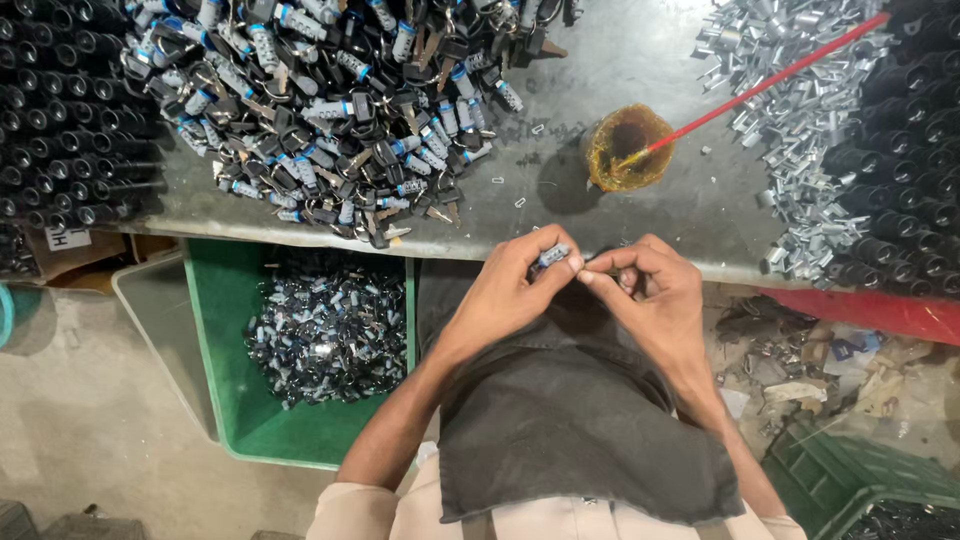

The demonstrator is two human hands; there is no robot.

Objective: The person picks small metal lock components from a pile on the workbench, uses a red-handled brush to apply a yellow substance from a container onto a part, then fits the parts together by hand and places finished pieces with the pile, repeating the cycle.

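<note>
Small lock cylinder (pixel 553 256) pinched in left hand (pixel 510 290) fingertips, right hand (pixel 650 290) fingers touching its end, at table edge (pixel 440 245)

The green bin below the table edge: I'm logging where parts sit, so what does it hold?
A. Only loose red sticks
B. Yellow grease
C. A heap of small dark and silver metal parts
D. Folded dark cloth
C: the green bin under the table edge holds a heap of small dark and silver metal parts, left of the person's left hand.
</note>
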